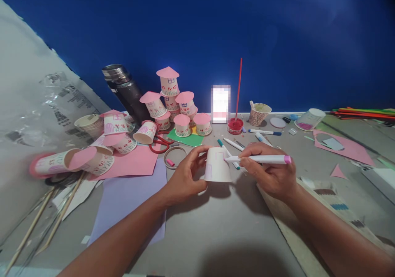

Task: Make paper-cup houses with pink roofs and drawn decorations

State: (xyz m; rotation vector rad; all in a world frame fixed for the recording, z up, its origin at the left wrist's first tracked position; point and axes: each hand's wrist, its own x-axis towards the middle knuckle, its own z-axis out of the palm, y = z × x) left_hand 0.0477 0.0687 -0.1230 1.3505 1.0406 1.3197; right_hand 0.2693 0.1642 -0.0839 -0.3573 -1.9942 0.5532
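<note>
My left hand (187,172) grips a white paper cup (218,168) from its left side, the cup upside down with its wide rim toward me. Faint purple outlines show on the cup's wall, one of them a small square near the top. In my right hand (268,168) is a white marker (268,159) with a pink-purple end, held like a pen. Its tip meets the cup's wall beside the square outline. Behind the cup lie a teal-capped marker (220,143) and a white marker (233,144).
Decorated cups with pink cone roofs (169,86) stand stacked at the back, beside a tilted dark flask (126,92). Red scissors (160,143), a tape roll (175,158) and purple paper (129,207) lie left. A red stick in a round base (235,125) stands behind.
</note>
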